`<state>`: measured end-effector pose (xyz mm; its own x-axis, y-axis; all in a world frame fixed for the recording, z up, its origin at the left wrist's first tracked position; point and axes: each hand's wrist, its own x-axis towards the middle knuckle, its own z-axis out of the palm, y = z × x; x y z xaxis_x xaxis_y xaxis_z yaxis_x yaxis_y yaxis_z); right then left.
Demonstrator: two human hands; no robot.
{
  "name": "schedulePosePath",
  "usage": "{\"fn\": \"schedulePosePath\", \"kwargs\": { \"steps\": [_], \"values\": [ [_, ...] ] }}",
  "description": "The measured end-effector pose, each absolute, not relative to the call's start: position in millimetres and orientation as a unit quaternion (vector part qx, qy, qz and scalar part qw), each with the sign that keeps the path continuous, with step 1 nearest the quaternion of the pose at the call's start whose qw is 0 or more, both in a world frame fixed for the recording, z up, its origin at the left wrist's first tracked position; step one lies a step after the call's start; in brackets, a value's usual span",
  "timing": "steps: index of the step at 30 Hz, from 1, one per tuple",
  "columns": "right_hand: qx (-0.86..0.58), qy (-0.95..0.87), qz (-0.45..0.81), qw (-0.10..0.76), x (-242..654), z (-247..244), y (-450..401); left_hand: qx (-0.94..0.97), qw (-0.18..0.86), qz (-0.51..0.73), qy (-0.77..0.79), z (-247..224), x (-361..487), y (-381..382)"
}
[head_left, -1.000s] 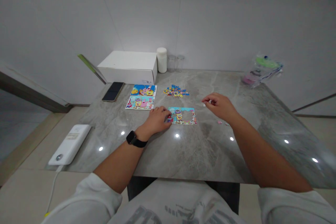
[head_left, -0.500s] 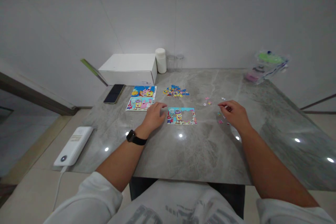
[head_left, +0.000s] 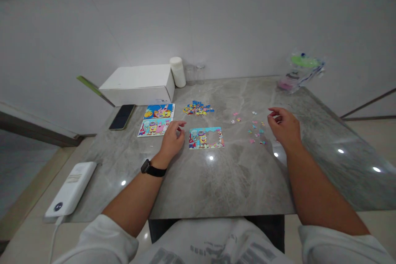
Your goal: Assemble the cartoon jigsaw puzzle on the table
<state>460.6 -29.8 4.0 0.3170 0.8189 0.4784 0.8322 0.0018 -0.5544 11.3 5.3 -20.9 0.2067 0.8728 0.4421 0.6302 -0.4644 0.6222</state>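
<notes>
A partly filled cartoon puzzle (head_left: 202,138) lies on the grey marble table, with a gap right of its middle. My left hand (head_left: 173,139) rests just left of it, fingers curled but apart, holding nothing visible. Its fingers overlap the right edge of a printed picture sheet (head_left: 153,127). My right hand (head_left: 284,127) hovers right of several scattered loose pieces (head_left: 256,132), its fingers bent; whether a small piece is between them cannot be made out. Further back, a heap of mixed pieces (head_left: 198,108) sits behind the puzzle.
At the back left stand a white box (head_left: 136,84), a white bottle (head_left: 177,72) and two clear glasses (head_left: 195,75). A phone (head_left: 122,117) and a white power bank (head_left: 71,189) lie left. A plastic bag (head_left: 300,73) is at the back right.
My right hand has moved right, off the scattered pieces, uncovering more of them. My left hand stays beside the puzzle. The whole view has shifted slightly.
</notes>
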Motion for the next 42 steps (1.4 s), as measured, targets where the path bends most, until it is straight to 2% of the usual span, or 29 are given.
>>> {"fn": "schedulePosePath", "kwargs": {
  "steps": [13,22,32,42],
  "values": [
    [-0.737,-0.540,-0.018,0.406,486,9,-31,0.770,0.176,0.367,0.492,-22,11,5],
    [-0.776,-0.525,0.000,0.350,509,2,-32,0.774,0.178,0.359,0.490,-21,11,4],
    [-0.813,-0.539,0.056,0.212,524,2,-36,0.776,0.192,0.352,0.487,-19,14,3],
    [-0.767,-0.593,0.244,0.036,532,13,-54,0.780,0.190,0.343,0.488,-21,12,3]
  ]
}}
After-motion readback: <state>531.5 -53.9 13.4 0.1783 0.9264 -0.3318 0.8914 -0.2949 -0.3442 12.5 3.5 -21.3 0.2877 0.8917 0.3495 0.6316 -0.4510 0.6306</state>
